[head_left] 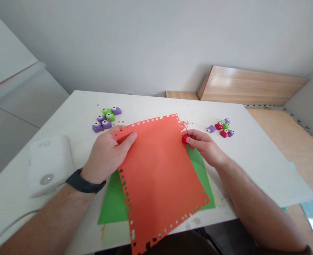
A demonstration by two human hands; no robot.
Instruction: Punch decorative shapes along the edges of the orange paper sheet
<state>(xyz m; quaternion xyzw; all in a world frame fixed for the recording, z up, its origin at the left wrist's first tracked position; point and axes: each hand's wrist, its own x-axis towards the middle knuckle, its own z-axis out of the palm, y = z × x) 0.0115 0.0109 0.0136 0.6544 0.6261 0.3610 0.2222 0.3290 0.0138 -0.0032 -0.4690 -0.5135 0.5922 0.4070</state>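
Observation:
An orange sheet of paper (161, 170) with small shapes punched along its edges is held up in front of me. My left hand (111, 148), with a dark band on the wrist, pinches its upper left edge, thumb on top. At the upper right edge my right hand (202, 143) grips a small red craft punch (185, 139), which sits against the paper's border. Under the orange sheet lies green paper (114, 202). Tiny orange cut-outs (184, 124) are scattered on the table just beyond the red punch.
Purple and green punches with eye shapes (105, 122) cluster at the back left. Purple, red and green ones (224, 128) stand at the right. A white device (50, 163) with a cable lies left on the white table (257, 159). Wooden furniture (251, 85) is behind.

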